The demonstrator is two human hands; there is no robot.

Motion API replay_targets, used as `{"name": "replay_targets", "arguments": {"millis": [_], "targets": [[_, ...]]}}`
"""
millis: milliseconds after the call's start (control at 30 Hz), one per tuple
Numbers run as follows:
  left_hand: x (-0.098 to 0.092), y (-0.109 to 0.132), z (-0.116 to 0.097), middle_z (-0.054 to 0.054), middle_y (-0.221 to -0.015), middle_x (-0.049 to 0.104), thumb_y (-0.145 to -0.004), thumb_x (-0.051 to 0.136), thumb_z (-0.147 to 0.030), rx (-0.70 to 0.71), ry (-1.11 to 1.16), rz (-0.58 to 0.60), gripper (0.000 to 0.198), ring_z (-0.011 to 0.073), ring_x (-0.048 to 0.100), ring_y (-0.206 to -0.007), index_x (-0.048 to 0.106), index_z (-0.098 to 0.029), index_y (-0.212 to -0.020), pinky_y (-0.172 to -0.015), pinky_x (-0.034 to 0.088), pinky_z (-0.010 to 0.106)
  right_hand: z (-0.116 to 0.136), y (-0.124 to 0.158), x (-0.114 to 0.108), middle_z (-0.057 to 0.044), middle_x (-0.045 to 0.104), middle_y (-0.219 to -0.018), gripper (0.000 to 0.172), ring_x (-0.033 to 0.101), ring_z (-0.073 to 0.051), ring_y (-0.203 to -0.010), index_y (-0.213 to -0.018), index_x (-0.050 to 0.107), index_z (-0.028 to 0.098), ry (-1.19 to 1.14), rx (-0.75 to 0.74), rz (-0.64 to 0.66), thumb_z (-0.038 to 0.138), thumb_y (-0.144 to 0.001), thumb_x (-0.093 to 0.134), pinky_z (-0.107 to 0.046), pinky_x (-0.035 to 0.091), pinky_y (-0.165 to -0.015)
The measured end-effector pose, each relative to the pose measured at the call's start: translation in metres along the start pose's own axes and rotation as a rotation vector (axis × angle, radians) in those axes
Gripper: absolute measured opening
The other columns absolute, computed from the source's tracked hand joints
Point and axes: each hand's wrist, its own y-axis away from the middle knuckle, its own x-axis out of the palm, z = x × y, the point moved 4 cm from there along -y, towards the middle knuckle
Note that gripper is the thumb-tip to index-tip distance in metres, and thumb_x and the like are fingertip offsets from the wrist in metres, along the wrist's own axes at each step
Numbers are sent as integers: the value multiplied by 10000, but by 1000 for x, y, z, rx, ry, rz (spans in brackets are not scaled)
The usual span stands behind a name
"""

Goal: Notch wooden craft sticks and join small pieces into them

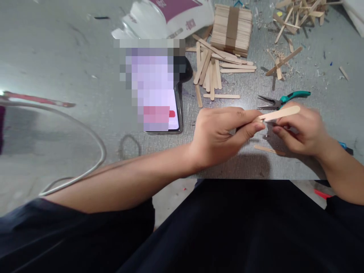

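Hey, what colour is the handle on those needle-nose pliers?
Mostly teal handle, clearest in the head view.

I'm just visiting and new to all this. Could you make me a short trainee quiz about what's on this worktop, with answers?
1. Which hand's fingers pinch the wooden stick that is raised above the table?
2. True or false: a brown band goes around the stacked sticks.
3. Which colour shows on the handles of the pliers?
A) red
B) teal
C) yellow

Key:
1. The left hand, near one end of the stick.
2. True.
3. B.
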Motion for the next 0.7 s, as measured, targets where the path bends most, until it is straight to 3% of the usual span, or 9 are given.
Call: {"name": "replay_targets", "arguments": {"millis": [100, 167, 267, 333, 467, 700], "targets": [[1, 0, 1, -22, -727, 775, -1054, 690, -346, 2, -43, 5, 161, 134, 701, -639, 838, -291, -1020, -634, 501, 261, 3, 1, 13, -56, 695, -872, 264, 599, -199, -771, -871, 663, 226, 205, 14, 148, 388, -1064, 585, -366, 362, -664], [2, 0, 1, -21, -705, 771, -1052, 692, -341, 17, -75, -2, 165, 139, 695, -622, 845, -288, -1019, -617, 502, 265, 7, 0, 15, -62, 686, -860, 288, 580, -201, -751, -876, 678, 214, 270, 21, 148, 416, -1064, 594, -371, 328, -655], [2, 0, 1, -24, -686, 760, -1052, 693, -348, 37, -106, -30, 167, 136, 668, -593, 845, -295, -1007, -596, 494, 268, 13, 0, 11, -63, 689, -866, 353, 556, -190, -717, -897, 689, 204, 269, 9, 124, 508, -1059, 613, -366, 319, -642], [2, 1, 2, -26, -679, 753, -1048, 692, -346, 54, -117, -45, 160, 138, 655, -582, 842, -306, -1010, -594, 498, 274, 19, 1, 9, -54, 698, -860, 375, 547, -182, -701, -910, 703, 209, 219, -36, 221, 538, -1061, 607, -365, 316, -644], [4, 3, 4, -24, -668, 734, -1034, 689, -334, 92, -117, -47, 154, 155, 650, -582, 840, -321, -1058, -634, 528, 299, 33, 6, 15, -50, 729, -859, 237, 554, -174, -689, -953, 717, 202, 133, -18, 515, 356, -1079, 589, -369, 264, -644], [6, 5, 6, -9, -755, 785, -1023, 712, -319, 77, -33, -61, 132, 150, 674, -613, 832, -308, -1076, -639, 532, 306, 41, 11, 28, -49, 720, -865, 193, 503, -171, -627, -1007, 699, 168, 159, 99, 634, 175, -1054, 511, -373, 199, -611]]}}
